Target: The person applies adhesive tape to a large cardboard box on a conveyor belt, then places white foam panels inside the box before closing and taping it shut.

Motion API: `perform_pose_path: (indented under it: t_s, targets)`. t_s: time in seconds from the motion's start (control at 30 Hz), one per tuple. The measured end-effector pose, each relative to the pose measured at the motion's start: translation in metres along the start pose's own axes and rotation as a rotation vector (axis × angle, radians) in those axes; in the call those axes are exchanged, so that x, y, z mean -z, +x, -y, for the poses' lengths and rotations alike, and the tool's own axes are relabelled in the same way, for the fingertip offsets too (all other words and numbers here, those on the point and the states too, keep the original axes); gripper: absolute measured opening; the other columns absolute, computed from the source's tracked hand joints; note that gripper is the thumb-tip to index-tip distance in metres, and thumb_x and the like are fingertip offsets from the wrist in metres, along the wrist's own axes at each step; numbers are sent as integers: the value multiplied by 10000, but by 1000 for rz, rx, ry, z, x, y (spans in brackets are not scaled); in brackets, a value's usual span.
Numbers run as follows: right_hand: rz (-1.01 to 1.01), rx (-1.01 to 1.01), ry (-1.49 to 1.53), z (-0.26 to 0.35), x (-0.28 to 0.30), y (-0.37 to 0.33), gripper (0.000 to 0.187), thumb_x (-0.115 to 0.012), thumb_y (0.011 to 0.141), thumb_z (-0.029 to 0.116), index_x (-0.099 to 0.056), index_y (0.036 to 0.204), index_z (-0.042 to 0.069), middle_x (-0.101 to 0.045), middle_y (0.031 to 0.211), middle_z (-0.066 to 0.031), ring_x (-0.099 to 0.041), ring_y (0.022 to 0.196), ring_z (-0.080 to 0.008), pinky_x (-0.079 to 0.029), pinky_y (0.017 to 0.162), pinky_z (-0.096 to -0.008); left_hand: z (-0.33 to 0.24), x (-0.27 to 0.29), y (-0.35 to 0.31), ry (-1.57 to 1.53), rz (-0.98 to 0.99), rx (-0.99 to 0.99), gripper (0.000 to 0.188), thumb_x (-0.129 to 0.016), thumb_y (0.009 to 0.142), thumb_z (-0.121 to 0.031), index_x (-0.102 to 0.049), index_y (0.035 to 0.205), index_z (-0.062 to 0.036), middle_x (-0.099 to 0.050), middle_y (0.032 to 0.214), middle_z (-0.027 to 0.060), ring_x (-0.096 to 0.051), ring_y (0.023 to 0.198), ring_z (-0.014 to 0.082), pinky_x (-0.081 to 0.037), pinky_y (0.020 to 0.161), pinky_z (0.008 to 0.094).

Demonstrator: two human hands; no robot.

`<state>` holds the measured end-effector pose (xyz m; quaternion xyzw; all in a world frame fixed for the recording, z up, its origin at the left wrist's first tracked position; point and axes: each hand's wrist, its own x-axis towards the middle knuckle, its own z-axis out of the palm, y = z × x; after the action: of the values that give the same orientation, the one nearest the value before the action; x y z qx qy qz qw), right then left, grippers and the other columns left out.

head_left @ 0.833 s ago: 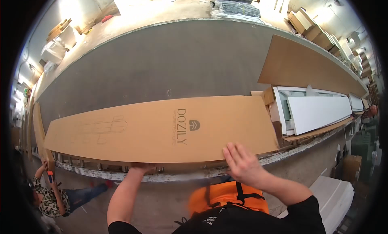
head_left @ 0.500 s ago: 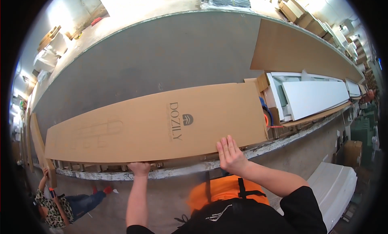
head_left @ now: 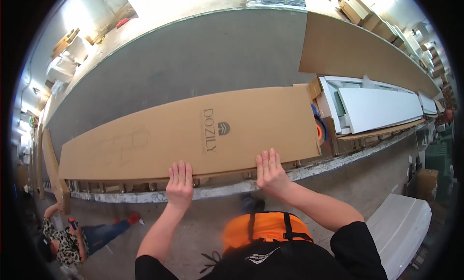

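A long, flat brown cardboard box (head_left: 164, 140) with dark printing lies closed on a roller conveyor (head_left: 145, 196) in front of me. My left hand (head_left: 180, 183) rests on the box's near edge, its fingers laid flat over the top and thumb out of sight. Farther right along that edge, my right hand (head_left: 271, 173) also lies flat on the board with fingers stretched. Neither hand grips anything. Just past the box's right end sit rolls of blue and orange tape (head_left: 319, 128), partly hidden.
An opened carton with white panels (head_left: 379, 108) stands on the conveyor at right. Behind it lies a brown cardboard sheet (head_left: 357, 53) on the grey surface (head_left: 193, 53). At lower left a co-worker (head_left: 72, 236) holds a dark and red handheld device. White wrapped panels (head_left: 401, 231) lie at lower right.
My left hand has come up from below the near edge and moved right onto the box top, fingers now flat. The right hand stays on the edge. The co-worker's device has been raised.
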<state>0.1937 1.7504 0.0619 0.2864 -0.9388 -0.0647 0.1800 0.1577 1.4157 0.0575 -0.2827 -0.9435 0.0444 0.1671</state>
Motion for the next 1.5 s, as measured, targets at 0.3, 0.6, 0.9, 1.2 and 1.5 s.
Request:
perform_pose_path:
  t_s: [0.3,0.6,0.9,1.2,1.5]
  targets:
    - [-518,-445,429,12,4,11,323,-644,789,150,-687,1017,-75,-691,1061,-258,-664,1038,-422,-506,972,-488,6,14,7,155,261,-89,552,-588,851,-181,-522,1278,162,-560,1261,375,-587,1132,528,-501,955,552]
    - [-1014,-660,313,25,-45,30,142,-638,815,180,-608,700,104,-707,881,-72,-672,844,-220,-526,852,-348,20,5,220,-120,242,-47,627,-425,944,-594,-677,1162,-63,-672,1115,223,-622,1077,401,-462,961,453]
    - [-1142,-774,209,61,-62,25,198,-648,738,106,-532,578,116,-701,779,-53,-672,760,-190,-517,767,-311,13,-56,232,-358,331,334,692,-311,969,-665,-602,927,-39,-653,981,208,-588,1000,374,-425,875,437]
    - [-1125,-811,200,85,-58,25,175,-609,727,99,-527,573,112,-722,798,-55,-676,760,-181,-522,768,-311,17,-55,215,-392,363,289,663,-337,990,-617,-515,851,6,-604,914,228,-569,918,377,-420,826,439]
    - [-1001,-777,208,131,-44,5,189,-569,739,143,-449,596,117,-749,858,-52,-661,863,-164,-509,820,-306,19,-47,179,-441,340,233,555,-367,1036,-489,-486,842,17,-527,807,184,-504,801,335,-404,772,419]
